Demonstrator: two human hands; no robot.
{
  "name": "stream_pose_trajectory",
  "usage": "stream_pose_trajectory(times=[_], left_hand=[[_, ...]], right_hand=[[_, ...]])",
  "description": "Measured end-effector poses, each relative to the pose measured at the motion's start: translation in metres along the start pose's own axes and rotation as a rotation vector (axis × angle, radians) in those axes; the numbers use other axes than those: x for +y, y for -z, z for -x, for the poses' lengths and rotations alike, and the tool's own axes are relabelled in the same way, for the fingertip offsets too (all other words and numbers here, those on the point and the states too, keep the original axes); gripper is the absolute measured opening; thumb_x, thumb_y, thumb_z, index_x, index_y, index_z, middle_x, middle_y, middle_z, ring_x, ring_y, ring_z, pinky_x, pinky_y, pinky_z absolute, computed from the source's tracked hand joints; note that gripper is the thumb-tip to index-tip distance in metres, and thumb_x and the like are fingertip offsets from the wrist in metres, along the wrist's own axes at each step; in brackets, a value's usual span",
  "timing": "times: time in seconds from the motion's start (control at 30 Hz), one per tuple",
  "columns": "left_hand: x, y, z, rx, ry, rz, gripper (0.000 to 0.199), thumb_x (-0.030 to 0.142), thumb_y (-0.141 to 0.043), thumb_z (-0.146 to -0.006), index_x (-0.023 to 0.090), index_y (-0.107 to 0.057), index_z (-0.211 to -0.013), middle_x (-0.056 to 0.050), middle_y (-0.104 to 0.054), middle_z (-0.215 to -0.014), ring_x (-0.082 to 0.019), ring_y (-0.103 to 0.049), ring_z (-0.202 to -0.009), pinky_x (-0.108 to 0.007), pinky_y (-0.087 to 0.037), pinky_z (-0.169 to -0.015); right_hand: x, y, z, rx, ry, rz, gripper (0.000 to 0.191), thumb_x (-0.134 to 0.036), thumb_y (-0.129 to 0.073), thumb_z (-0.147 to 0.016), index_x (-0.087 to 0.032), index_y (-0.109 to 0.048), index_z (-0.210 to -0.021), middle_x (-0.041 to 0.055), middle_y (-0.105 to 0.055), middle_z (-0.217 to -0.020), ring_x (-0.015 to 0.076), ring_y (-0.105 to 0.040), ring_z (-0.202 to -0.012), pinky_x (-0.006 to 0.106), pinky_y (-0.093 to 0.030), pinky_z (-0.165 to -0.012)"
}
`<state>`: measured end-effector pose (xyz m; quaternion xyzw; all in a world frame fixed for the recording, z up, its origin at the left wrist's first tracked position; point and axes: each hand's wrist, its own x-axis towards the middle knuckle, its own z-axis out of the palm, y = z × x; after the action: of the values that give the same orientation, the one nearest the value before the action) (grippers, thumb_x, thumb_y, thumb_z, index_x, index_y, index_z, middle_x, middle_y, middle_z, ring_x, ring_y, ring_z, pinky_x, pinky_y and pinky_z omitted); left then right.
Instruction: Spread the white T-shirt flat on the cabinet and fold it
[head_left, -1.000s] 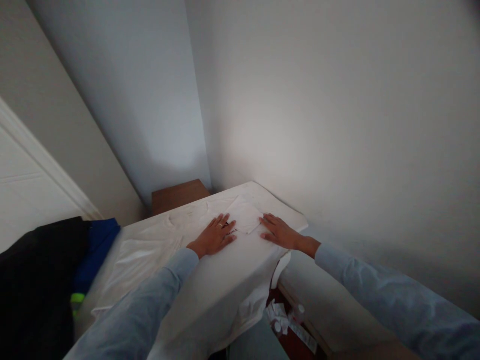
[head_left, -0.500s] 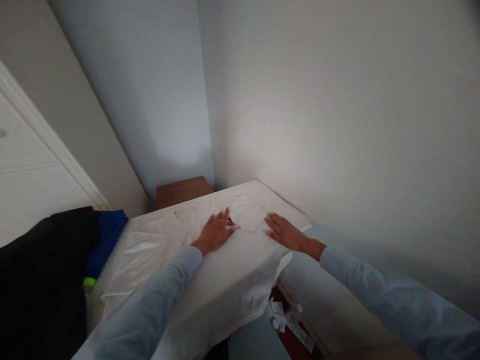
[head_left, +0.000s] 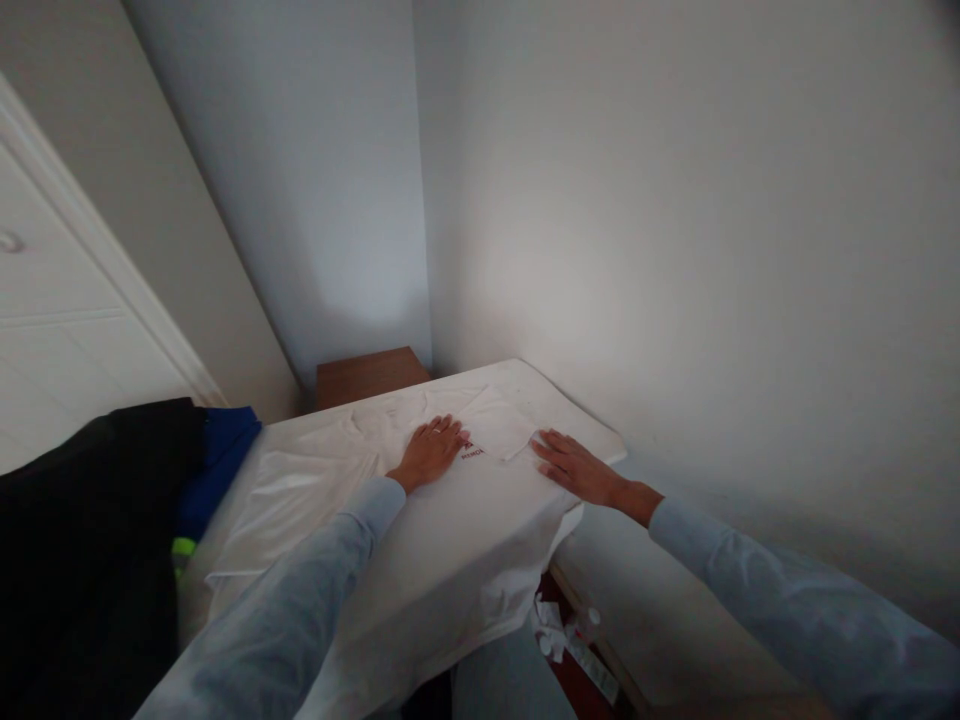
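Observation:
A white T-shirt (head_left: pixel 442 535) with a small dark red print lies spread over a white-topped table (head_left: pixel 566 405), its lower part draping over the near edge. One sleeve is folded inward across the chest, its tip beside the print. My left hand (head_left: pixel 431 448) rests palm down on the shirt, just left of the print, fingers extended. Flat on the fabric at the sleeve's right side lies my right hand (head_left: pixel 577 466), fingers stretched out and touching the cloth. Neither hand grasps anything. The shirt's other sleeve lies to the left, partly behind my left forearm.
Black clothing (head_left: pixel 90 540) and a blue garment (head_left: pixel 217 455) are heaped at the left. A brown wooden surface (head_left: pixel 367 378) stands behind the table, near the wall corner. Below the right edge, small white items (head_left: pixel 551 630) lie on a dark red surface.
My left hand has shifted slightly up and left, its thumb drawn in, uncovering more of the red print. My right hand stays nearly in place on the cloth. The view has tilted a little.

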<state>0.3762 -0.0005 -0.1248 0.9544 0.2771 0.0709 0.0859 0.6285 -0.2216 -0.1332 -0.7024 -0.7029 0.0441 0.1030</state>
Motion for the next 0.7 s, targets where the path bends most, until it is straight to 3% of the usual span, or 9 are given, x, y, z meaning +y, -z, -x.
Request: stream_pose_trajectory(times=[0.3, 0.43, 0.57, 0.7], left_hand=[[0.016, 0.006, -0.005, 0.100, 0.076, -0.050, 0.050, 0.048, -0.031, -0.103, 0.018, -0.057, -0.134, -0.017, -0.048, -0.150, -0.031, -0.040, -0.142, -0.048, -0.036, -0.113], [0.021, 0.013, -0.010, 0.098, 0.097, -0.059, 0.051, 0.049, -0.032, -0.102, 0.015, -0.066, -0.119, -0.020, -0.057, -0.138, -0.032, -0.049, -0.133, -0.046, -0.042, -0.106], [0.022, 0.016, -0.011, 0.081, 0.096, -0.061, 0.048, 0.048, -0.035, -0.101, 0.015, -0.067, -0.115, -0.018, -0.062, -0.129, -0.031, -0.053, -0.127, -0.043, -0.044, -0.103], [0.020, 0.018, -0.005, 0.077, 0.089, -0.072, 0.049, 0.045, -0.037, -0.101, 0.013, -0.058, -0.131, -0.020, -0.052, -0.143, -0.032, -0.040, -0.141, -0.044, -0.036, -0.112]], right_hand=[[-0.001, 0.005, 0.000, -0.034, -0.025, 0.013, 0.063, -0.053, -0.031, -0.103, -0.016, -0.040, -0.153, 0.0160, -0.033, -0.160, 0.0314, -0.028, -0.150, 0.055, -0.025, -0.122], [-0.004, 0.008, -0.007, 0.000, -0.044, 0.005, 0.061, -0.053, -0.037, -0.101, -0.014, -0.048, -0.148, 0.0182, -0.043, -0.154, 0.0329, -0.038, -0.144, 0.055, -0.033, -0.119], [-0.029, 0.007, -0.016, 0.112, -0.010, 0.013, 0.055, -0.045, -0.043, -0.100, -0.014, -0.050, -0.145, 0.0190, -0.047, -0.151, 0.0323, -0.043, -0.141, 0.055, -0.035, -0.118], [-0.069, 0.006, -0.025, 0.053, 0.120, -0.003, 0.054, -0.041, -0.048, -0.099, -0.014, -0.050, -0.145, 0.0181, -0.046, -0.153, 0.0312, -0.040, -0.143, 0.052, -0.032, -0.120]])
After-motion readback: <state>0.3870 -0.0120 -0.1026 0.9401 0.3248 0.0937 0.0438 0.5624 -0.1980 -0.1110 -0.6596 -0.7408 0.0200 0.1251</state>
